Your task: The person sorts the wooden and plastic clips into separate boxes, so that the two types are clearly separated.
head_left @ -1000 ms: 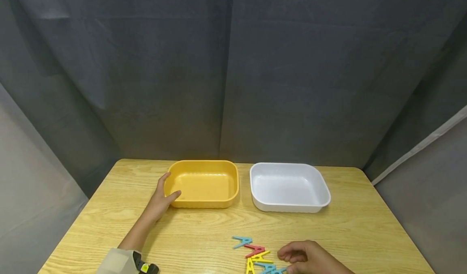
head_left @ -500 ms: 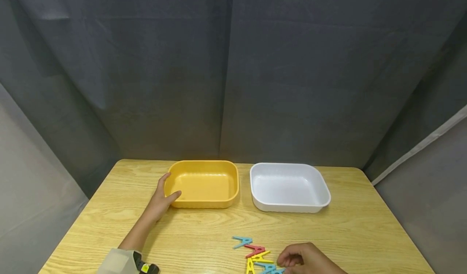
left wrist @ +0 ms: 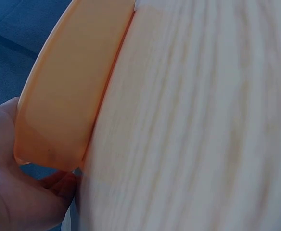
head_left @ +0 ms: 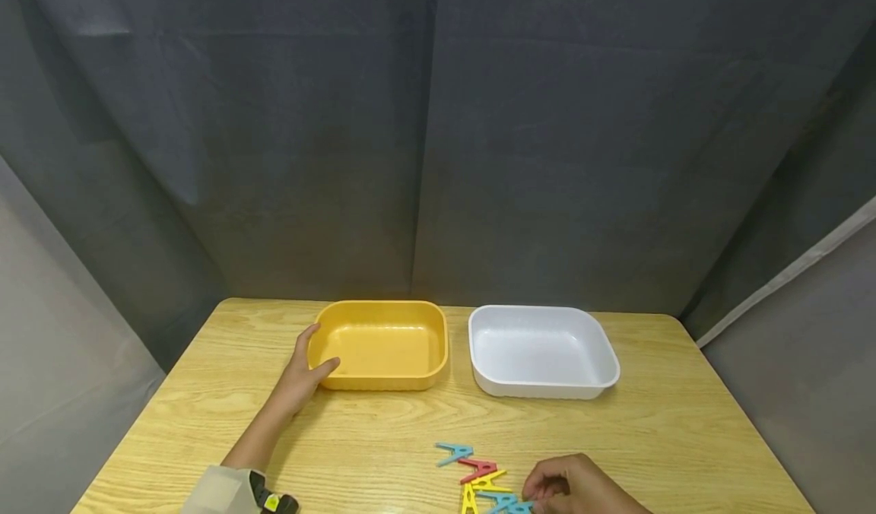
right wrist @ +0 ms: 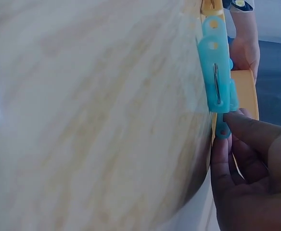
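My left hand (head_left: pixel 299 377) cups the near left corner of the yellow tray (head_left: pixel 383 304), thumb on the front wall and fingers along the left side. The left wrist view shows that hand (left wrist: pixel 15 192) wrapped round the tray's corner (left wrist: pixel 68 86). Close to the table's near edge, my right hand (head_left: pixel 582 488) pinches the end of a blue clothespin (head_left: pixel 509 505) that lies on the wood. In the right wrist view a finger and thumb (right wrist: pixel 251 139) hold the tail of this clothespin (right wrist: pixel 216 72). Another blue clothespin (head_left: pixel 454 452), a red one (head_left: pixel 477 467) and two yellow ones (head_left: pixel 489 482) lie just left of it.
A white tray (head_left: pixel 541 310) sits right of the yellow one, and nothing lies in either. Both stand toward the back of a wooden table (head_left: pixel 684 438). Dark grey curtains close off the back and the sides.
My right hand has slid slightly toward the near edge and its fingers have closed on the blue clothespin. The left hand and both trays have not moved.
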Demonstrator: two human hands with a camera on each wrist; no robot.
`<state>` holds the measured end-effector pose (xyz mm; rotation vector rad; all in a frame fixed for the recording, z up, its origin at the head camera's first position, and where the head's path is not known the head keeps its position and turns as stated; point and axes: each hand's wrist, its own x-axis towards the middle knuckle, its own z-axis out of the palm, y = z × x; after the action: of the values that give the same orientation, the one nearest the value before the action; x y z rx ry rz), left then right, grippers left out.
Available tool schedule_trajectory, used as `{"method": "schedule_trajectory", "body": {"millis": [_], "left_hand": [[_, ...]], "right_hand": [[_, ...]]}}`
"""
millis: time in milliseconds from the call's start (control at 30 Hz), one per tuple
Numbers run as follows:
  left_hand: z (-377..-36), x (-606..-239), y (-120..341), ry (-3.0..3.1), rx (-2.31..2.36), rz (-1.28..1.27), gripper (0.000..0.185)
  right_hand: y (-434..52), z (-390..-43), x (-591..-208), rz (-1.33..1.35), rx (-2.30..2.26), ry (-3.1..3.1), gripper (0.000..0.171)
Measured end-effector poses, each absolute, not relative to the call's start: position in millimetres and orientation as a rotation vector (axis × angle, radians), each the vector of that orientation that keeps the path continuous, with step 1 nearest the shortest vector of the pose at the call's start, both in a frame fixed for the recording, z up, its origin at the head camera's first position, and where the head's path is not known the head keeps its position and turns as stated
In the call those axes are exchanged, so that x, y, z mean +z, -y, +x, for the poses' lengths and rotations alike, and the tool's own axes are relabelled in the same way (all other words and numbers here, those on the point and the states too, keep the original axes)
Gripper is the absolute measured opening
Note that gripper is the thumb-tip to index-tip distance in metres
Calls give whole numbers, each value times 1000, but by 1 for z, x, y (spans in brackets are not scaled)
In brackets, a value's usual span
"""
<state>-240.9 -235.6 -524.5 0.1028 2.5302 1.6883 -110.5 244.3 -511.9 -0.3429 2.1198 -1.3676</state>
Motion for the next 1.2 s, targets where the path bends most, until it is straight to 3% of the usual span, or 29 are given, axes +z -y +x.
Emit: {"method": "schedule_trajectory", "body": {"millis": [1200], "left_hand": [[-241,-524,236,-2549,1664,87,86]], "right_hand": [[-215,-145,-493,-406,-1476,-2314,13]]}}
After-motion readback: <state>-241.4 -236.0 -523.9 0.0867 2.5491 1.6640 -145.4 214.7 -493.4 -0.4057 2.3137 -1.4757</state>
